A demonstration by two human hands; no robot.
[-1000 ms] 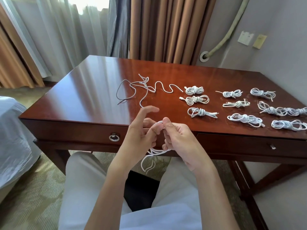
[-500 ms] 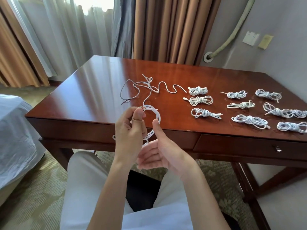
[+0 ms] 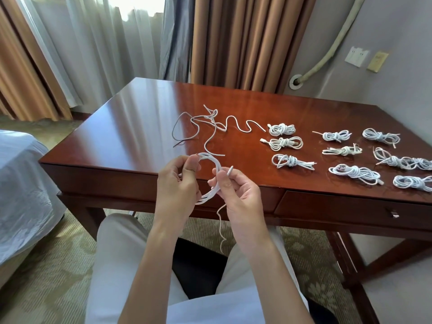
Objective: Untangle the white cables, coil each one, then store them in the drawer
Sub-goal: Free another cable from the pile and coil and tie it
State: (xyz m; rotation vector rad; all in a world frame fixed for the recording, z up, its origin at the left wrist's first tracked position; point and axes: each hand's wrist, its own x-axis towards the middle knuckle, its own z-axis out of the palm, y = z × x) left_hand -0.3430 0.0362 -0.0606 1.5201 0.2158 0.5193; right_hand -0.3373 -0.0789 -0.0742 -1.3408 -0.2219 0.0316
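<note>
My left hand (image 3: pixel 178 183) grips a white cable coil (image 3: pixel 214 163) of several loops, held in the air at the desk's front edge. My right hand (image 3: pixel 236 191) pinches the same cable's loose end, whose tip sticks up by the thumb; a tail (image 3: pixel 220 226) hangs down toward my lap. A loose tangle of white and grey cables (image 3: pixel 205 127) lies on the desk behind the hands. Several coiled white cables (image 3: pixel 286 143) lie in rows on the right half of the desk. The right drawer (image 3: pixel 350 208) is closed.
The wooden desk (image 3: pixel 121 136) has a second drawer front at the left, behind my hands. A bed corner (image 3: pixel 21 183) stands at the left. Curtains hang behind the desk. My white-trousered knees and a dark chair seat are below.
My right hand has risen from an open palm under the coil and now pinches the cable's end beside the loops. The left hand keeps hold of the coil.
</note>
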